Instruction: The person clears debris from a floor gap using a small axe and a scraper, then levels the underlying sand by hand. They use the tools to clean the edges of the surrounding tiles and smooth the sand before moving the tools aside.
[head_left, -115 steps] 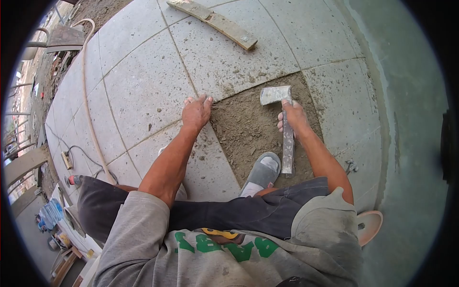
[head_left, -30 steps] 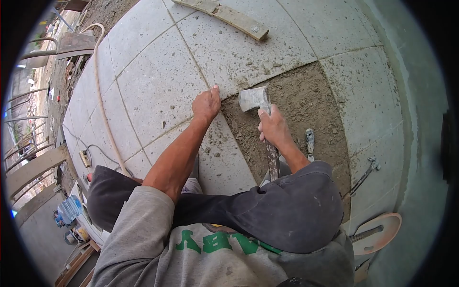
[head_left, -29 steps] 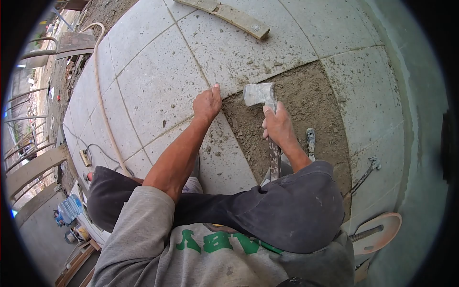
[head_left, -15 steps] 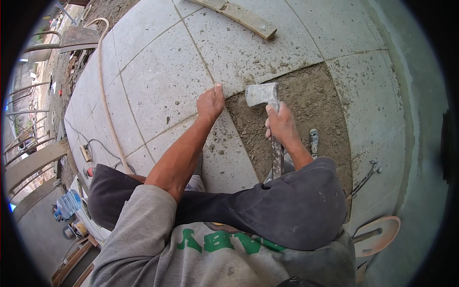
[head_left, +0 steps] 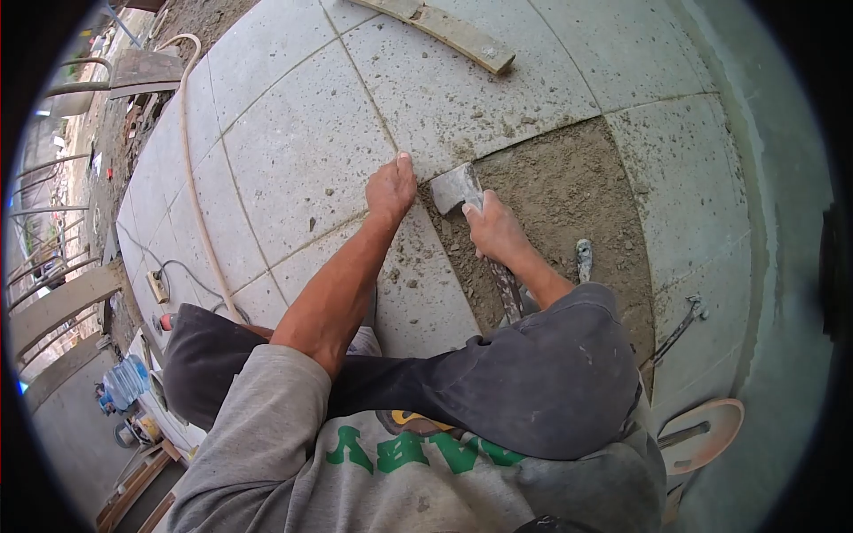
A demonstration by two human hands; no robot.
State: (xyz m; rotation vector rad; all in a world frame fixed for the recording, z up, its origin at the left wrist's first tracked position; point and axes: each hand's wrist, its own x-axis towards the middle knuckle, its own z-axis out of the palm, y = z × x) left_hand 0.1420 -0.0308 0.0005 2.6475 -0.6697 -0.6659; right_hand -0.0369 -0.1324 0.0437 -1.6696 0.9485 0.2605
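My right hand (head_left: 499,228) is wrapped round the handle of a hatchet (head_left: 456,187), close under its worn, grey-smeared head. The hatchet head is over the near left corner of a square bed of loose mortar (head_left: 564,186), next to the edges of the surrounding tiles. On the grey floor tile (head_left: 311,160) to the left rests my left hand (head_left: 391,188), its fingers closed and the thumb pointing forward. Whatever those fingers hold, if anything, is hidden. A mortar-crusted tool handle (head_left: 583,259) lies on the bed, right of my right forearm.
A wooden board (head_left: 462,40) lies on the crumb-strewn tiles ahead. A hose (head_left: 191,169) runs along the left. A hammer-like tool (head_left: 680,333) and an oval basin (head_left: 706,435) are at right. A water bottle (head_left: 127,379) stands behind on the left.
My right hand has swung the hatchet left and slightly down, from over the middle of the mortar bed to its left corner. My left hand has hardly moved.
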